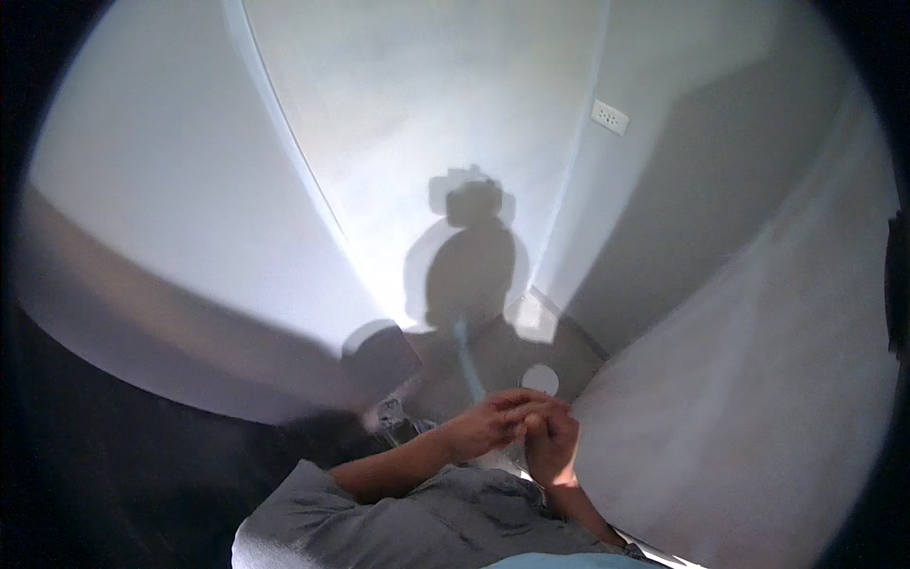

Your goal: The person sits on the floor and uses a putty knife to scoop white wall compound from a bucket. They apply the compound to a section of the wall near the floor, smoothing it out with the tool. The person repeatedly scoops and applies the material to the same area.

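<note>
And here the left hand (483,424) meets the right hand (555,448), fingers (519,410) bunched narrow; no telling whether they hold anything. A white disc (540,379) shows just beyond. Handwork seems underway; reaching out would call for parting.

Head-worn fisheye, near, downward and forward over both hands (553,453)

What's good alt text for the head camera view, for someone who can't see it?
A person's left hand and right hand touch in front of their body; whether they hold anything is unclear. Beyond is a white round object, and a shadow falls on a pale wall. A white outlet is upper right.
</note>
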A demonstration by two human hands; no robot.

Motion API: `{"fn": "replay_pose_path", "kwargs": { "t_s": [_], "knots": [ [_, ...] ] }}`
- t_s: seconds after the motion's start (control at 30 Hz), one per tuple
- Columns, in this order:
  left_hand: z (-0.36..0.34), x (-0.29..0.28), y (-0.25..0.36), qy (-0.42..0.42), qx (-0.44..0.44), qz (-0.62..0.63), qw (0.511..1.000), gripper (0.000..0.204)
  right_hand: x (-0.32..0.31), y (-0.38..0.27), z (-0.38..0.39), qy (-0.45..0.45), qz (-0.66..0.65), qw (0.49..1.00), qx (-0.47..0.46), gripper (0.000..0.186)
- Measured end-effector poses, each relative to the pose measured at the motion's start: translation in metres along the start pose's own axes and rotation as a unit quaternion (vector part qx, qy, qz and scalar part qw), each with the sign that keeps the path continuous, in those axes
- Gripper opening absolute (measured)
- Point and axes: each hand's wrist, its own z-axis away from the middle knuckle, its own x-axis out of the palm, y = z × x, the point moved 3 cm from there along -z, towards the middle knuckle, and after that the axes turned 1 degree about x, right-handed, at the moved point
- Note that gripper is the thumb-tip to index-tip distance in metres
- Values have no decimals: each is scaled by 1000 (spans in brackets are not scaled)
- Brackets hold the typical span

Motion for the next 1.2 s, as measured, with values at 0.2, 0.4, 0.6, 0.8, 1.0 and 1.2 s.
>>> {"fn": "replay_pose_path", "kwargs": {
  "t_s": [0.2,0.4,0.6,0.8,1.0,1.2],
  "knots": [
    [36,-78,6,312,-26,76,947,27,-16,42,-62,161,127,978,44,15],
    [62,-76,19,322,46,108,940,17,-21,61,-130,128,202,971,3,23],
    [23,-49,17,316,43,172,932,24,-38,36,-199,127,229,964,-45,37],
    [0,-76,-8,359,175,184,898,38,-65,103,-237,32,251,967,-18,48],
    [28,-74,-74,475,277,178,816,46,-63,151,-253,-150,347,923,-66,46],
    [53,-136,-228,716,119,133,675,19,-90,256,-276,-436,441,784,-27,24]
  ]
}}
